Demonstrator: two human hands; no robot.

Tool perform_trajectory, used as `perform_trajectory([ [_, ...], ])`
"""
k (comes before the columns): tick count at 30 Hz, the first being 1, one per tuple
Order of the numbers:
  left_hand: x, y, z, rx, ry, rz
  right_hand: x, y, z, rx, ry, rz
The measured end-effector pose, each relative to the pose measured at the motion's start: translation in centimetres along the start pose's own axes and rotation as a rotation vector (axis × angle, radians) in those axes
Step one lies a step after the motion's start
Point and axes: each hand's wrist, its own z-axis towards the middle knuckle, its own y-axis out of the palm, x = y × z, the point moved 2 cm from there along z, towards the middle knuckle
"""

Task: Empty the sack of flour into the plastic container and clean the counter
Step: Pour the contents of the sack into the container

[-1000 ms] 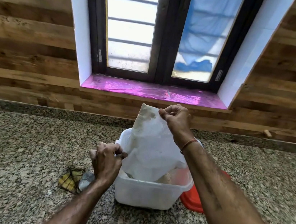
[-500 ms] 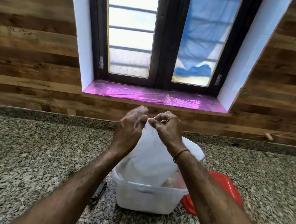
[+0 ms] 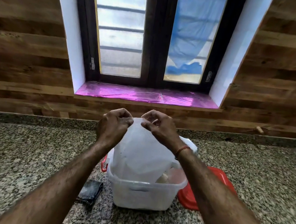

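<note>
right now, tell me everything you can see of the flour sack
The sack is white, thin and slightly see-through, finely woven near its top edge. It hangs slack and upright, lower end inside the plastic container. The left hand and right hand each pinch its top edge. A pale mound of flour shows beside its lower end.

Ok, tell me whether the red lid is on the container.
No, the red lid lies on the counter beside the open container, whose top holds the sack.
</note>
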Motion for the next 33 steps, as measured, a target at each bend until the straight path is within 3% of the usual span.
perform_trajectory([
  [3, -1.8, -0.9, 0.3, -0.058, -0.059, -0.168, 2.8, -2.4, -1.0, -0.135, 0.054, -0.128],
  [6, -3.2, -1.0, -0.3, -0.184, -0.066, -0.238, 6.1, -4.8, -2.0, -0.1, 0.156, -0.309],
  [8, -3.5, -0.9, -0.8, -0.152, -0.023, -0.061, 6.9, -5.1, -2.5, -0.052, 0.155, -0.337],
  [11, -1.3, -0.1, -1.3, 0.029, 0.296, 0.379, 6.0, -4.6, -2.7, 0.046, 0.041, -0.382],
  [13, 1.0, 1.7, -1.0, -0.064, 0.421, 0.509, 4.6, -4.1, -2.2, 0.108, -0.065, -0.345],
  [16, 3.2, 4.2, -0.7, -0.222, 0.357, 0.508, 3.1, -4.2, -1.3, 0.094, -0.168, -0.238],
  [19, 3.0, 4.4, -0.5, -0.139, 0.238, 0.399, 4.2, -6.0, -0.7, 0.176, -0.166, -0.196],
  [21, 2.5, 4.1, -0.3, -0.068, 0.213, 0.356, 6.4, -8.0, -0.8, 0.229, -0.054, -0.196],
  [24, 2.5, 3.5, 0.2, -0.004, 0.148, 0.297, 9.7, -9.1, -1.3, -0.07, 0.131, -0.005],
  [26, 2.3, 3.3, 0.6, 0.014, 0.092, 0.28, 11.2, -9.4, -1.7, -0.048, 0.169, -0.096],
  [28, 1.7, 3.5, 0.8, -0.003, 0.042, 0.23, 12.1, -9.7, -1.6, 0.04, 0.207, 0.06],
  [30, 1.1, 3.7, 0.9, -0.064, 0.003, 0.147, 12.0, -8.7, -1.1, -0.151, 0.199, 0.274],
  [33, 0.1, 3.6, 1.0, -0.097, 0.004, 0.102, 12.9, -6.4, -0.7, -0.429, 0.2, 0.332],
])
